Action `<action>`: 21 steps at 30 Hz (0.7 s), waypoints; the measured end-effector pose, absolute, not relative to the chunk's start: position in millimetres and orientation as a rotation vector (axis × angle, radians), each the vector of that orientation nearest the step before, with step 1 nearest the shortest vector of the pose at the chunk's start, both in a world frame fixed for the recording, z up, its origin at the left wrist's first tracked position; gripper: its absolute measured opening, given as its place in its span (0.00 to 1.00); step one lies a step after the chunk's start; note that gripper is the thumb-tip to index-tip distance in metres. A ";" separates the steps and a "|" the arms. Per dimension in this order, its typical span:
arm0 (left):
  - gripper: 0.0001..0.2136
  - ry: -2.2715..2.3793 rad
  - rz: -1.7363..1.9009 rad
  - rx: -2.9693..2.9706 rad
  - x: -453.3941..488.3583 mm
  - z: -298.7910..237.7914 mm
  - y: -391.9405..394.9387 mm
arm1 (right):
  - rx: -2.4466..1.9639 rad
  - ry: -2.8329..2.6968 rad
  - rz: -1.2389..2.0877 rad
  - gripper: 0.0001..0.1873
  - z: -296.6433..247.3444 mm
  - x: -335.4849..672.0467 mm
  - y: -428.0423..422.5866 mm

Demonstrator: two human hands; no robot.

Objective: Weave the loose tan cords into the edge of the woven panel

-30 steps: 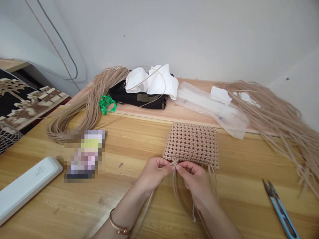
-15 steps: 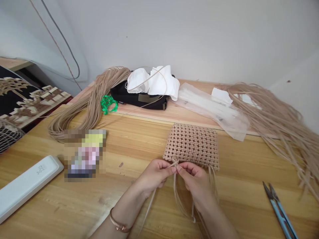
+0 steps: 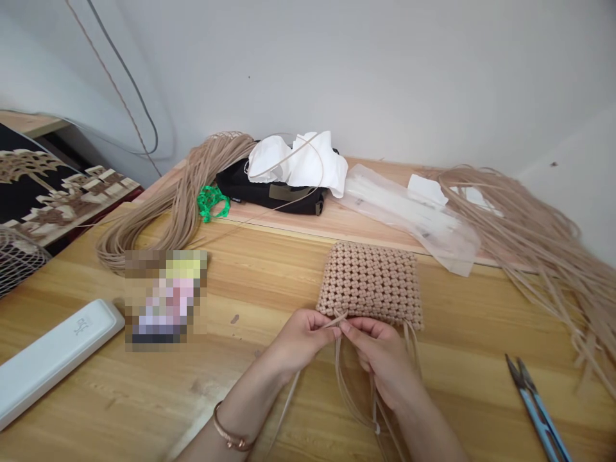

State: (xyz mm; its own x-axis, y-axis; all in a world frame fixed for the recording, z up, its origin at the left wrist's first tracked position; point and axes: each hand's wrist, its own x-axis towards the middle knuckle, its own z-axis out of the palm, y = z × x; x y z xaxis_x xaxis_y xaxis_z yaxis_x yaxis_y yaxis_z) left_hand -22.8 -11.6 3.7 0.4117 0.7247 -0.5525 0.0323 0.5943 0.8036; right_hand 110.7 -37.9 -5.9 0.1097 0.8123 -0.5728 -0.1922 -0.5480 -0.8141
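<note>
A beige woven piece (image 3: 370,282) with a knotted, bumpy pattern lies on the wooden table. At its near left edge my left hand (image 3: 304,339) pinches flat beige cords (image 3: 335,319) between thumb and fingers. Close against it, my right hand (image 3: 378,350) pinches the same cords, the two thumb tips almost meeting. Loose cord ends (image 3: 342,378) hang down between the hands, and more trail from the piece's near right corner behind my right hand. The exact crossing of the cords under my fingertips is partly hidden.
Blue-handled thread snips (image 3: 539,407) lie at the right. Bundles of beige cord rest at back left (image 3: 168,205) and far right (image 3: 543,224). A black pouch (image 3: 269,192) with white tissue (image 3: 312,160), a plastic bag (image 3: 404,205), green tangle (image 3: 212,203) and white case (image 3: 58,359) are about.
Both hands stay at the woven piece's edge with only small finger movements on the cords. The whole view has shifted slightly.
</note>
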 end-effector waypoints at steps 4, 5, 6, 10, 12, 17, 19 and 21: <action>0.17 1.096 0.552 0.927 -21.1 -1.0 -12.1 | -1.597 -0.660 1.549 0.16 -7.3 112.3 -37.5; 0.16 1.095 0.561 0.956 -20.9 -2.9 -12.2 | -1.604 -0.669 1.540 0.16 -7.4 112.5 -37.5; 0.15 1.095 0.567 0.987 -20.8 -4.6 -12.2 | -1.612 -0.679 1.533 0.15 -7.4 112.6 -37.5; 0.15 1.163 0.548 1.141 -21.3 -8.3 -12.1 | -1.643 -0.742 1.515 0.12 -9.3 113.4 -37.7; 0.14 1.239 0.541 1.222 -21.8 -8.2 -12.2 | -1.653 -0.764 1.506 0.12 -10.5 114.0 -37.5; 0.10 1.371 0.559 1.301 -21.0 -7.7 -13.2 | -1.666 -0.769 1.519 0.12 -10.0 114.0 -36.6; 0.09 1.373 0.583 1.299 -19.9 -8.2 -13.9 | -1.664 -0.763 1.524 0.11 -8.5 113.3 -36.4; 0.09 1.371 0.605 1.287 -19.0 -8.9 -14.4 | -1.659 -0.753 1.521 0.12 -7.1 112.7 -36.4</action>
